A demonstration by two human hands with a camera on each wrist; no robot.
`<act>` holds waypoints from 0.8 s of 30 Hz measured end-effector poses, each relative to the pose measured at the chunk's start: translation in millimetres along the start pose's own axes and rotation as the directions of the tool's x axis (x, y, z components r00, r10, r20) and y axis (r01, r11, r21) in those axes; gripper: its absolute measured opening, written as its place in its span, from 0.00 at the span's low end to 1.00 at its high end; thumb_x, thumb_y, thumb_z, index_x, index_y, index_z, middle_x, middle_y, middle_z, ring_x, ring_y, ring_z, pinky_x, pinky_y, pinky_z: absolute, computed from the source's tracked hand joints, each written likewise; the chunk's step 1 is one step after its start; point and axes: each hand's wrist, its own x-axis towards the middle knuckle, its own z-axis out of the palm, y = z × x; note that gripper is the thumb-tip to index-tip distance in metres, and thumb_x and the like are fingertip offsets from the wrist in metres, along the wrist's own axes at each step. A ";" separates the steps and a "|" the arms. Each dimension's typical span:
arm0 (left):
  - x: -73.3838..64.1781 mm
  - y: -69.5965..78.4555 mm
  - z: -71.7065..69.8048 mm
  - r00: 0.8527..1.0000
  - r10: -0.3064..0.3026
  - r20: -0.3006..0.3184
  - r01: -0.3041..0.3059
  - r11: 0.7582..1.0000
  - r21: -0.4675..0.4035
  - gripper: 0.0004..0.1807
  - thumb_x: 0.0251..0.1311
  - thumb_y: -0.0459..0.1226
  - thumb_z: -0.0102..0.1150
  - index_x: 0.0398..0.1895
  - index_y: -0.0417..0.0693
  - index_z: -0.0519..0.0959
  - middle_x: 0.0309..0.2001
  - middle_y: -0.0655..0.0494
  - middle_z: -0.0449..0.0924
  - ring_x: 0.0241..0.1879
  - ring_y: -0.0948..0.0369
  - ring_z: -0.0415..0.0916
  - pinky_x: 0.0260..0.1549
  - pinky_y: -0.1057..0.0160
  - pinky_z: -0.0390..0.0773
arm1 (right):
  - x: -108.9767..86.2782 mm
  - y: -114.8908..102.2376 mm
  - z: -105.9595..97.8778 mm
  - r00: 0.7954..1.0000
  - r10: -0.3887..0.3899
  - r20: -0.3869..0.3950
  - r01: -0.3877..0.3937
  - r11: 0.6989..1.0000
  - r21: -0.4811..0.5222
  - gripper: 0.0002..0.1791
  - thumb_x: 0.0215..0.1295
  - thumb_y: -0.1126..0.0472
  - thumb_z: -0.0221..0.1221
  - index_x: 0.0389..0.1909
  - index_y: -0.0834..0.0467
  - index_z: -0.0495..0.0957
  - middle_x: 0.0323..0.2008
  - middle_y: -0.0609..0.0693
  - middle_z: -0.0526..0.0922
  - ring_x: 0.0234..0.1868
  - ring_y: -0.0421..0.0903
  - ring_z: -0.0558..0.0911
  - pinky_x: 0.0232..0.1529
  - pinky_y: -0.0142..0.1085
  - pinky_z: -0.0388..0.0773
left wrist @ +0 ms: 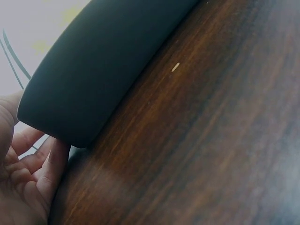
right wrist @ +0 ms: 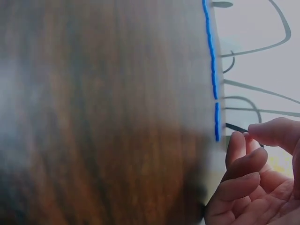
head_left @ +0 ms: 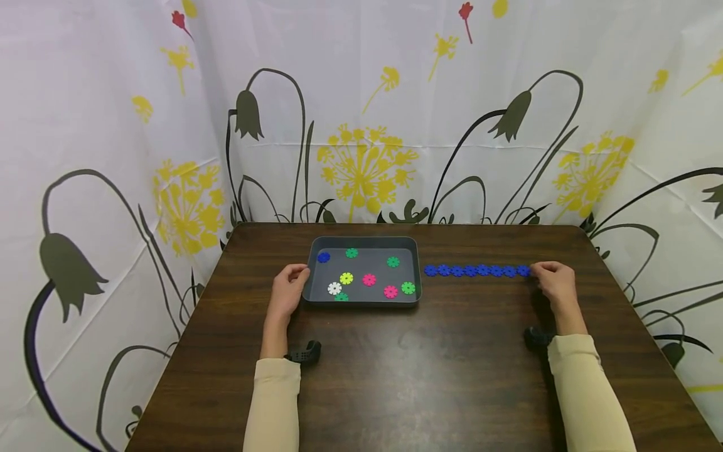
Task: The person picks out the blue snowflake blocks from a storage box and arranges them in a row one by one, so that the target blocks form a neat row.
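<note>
In the head view my left hand (head_left: 289, 290) grips the left end of a dark grey tray (head_left: 361, 304). The left wrist view has the thumb at the rim and curled fingers under the corner. Inside lie notched plastic discs: a blue disc (head_left: 324, 257), a white disc (head_left: 334, 288), a yellow disc (head_left: 346, 278), two pink ones and several green ones. Right of the tray runs a row of blue notched discs (head_left: 471, 271). My right hand (head_left: 556, 282) is at its right end, thumb and fingertips close together beside the last disc; I cannot tell whether they pinch it.
Everything sits on a dark brown wooden table (head_left: 418, 370). A white curtain (head_left: 361, 37) with printed flowers hangs behind it and along both sides. A small pale speck (left wrist: 176, 67) lies on the wood near the tray.
</note>
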 end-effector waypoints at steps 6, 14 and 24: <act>-0.2 0.0 -1.7 1.000 0.009 0.021 -0.009 1.000 0.000 0.24 0.82 0.48 0.55 0.70 0.42 0.76 0.67 0.41 0.76 0.64 0.48 0.71 0.64 0.50 0.71 | -6.7 -8.3 5.8 0.998 -0.041 0.043 0.041 0.999 -0.009 0.26 0.81 0.50 0.58 0.61 0.71 0.79 0.24 0.30 0.82 0.24 0.37 0.76 0.29 0.33 0.75; -0.9 -5.4 -1.0 0.999 0.025 0.029 -0.025 0.999 -0.027 0.24 0.81 0.46 0.57 0.71 0.43 0.74 0.64 0.40 0.77 0.64 0.47 0.72 0.65 0.48 0.71 | -14.7 -28.9 29.5 0.990 -0.100 0.101 0.102 0.995 -0.018 0.26 0.83 0.50 0.56 0.62 0.70 0.79 0.37 0.45 0.89 0.28 0.40 0.78 0.33 0.35 0.76; 0.0 -5.1 0.1 0.998 0.058 0.023 -0.057 0.998 -0.013 0.22 0.81 0.43 0.56 0.70 0.44 0.76 0.63 0.40 0.78 0.62 0.48 0.73 0.61 0.50 0.71 | -26.4 -71.1 80.9 0.971 -0.185 0.151 0.186 0.982 0.006 0.25 0.82 0.49 0.57 0.60 0.69 0.80 0.47 0.59 0.87 0.29 0.39 0.76 0.35 0.34 0.75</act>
